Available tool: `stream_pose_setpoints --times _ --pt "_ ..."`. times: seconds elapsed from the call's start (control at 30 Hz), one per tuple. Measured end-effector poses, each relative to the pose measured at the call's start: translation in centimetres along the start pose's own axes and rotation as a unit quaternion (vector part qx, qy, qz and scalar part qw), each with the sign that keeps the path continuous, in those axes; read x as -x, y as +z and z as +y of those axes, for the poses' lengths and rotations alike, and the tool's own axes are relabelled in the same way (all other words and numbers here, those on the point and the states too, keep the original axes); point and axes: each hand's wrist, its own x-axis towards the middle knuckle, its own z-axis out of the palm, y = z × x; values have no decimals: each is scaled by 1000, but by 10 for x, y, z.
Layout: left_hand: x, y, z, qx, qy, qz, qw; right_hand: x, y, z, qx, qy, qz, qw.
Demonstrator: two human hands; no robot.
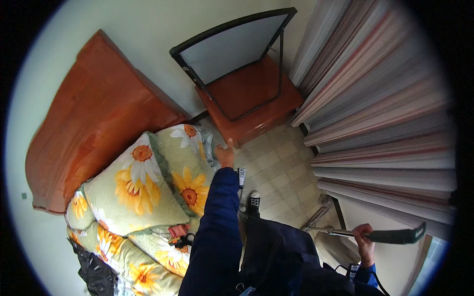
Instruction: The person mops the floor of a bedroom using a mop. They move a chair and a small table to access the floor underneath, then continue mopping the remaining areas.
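Observation:
My left hand (225, 155) is stretched forward over the edge of the bed, a finger raised and apart from the others. No held object shows in it. It is nearest to crinkled clear plastic (210, 150) at the mattress side and the corner of a reddish-brown wooden nightstand (251, 129). At the lower right, my right hand (364, 244) grips a metal pole (340, 232) just below its dark green handle (396, 235). A greyish, cloth-like strip (321, 209) lies by the pole's far end; whether they are joined is unclear.
A black-framed panel (237, 48) leans propped on the nightstand. Striped curtains (381, 111) hang along the right. On the left stand a wooden headboard (107, 122) and flowered pillows (137, 177). Scissors (183, 240), a red item (178, 231) and a black plastic bag (97, 272) lie on the bed.

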Motion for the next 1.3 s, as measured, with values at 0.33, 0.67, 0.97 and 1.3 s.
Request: stream_pose_setpoints --times 0.33,0.67,0.97,1.3 --pt "-73 55 -44 237 -185 -110 947 -18 17 -13 10 68 79 995" --pt "-78 65 -48 250 -202 -103 941 -19 29 -19 -21 63 91 994" --pt "-63 61 -52 213 -173 -121 954 -18 26 -18 -29 59 91 994" --pt "-20 40 -66 237 -209 -211 925 -25 29 -13 -37 49 66 996"
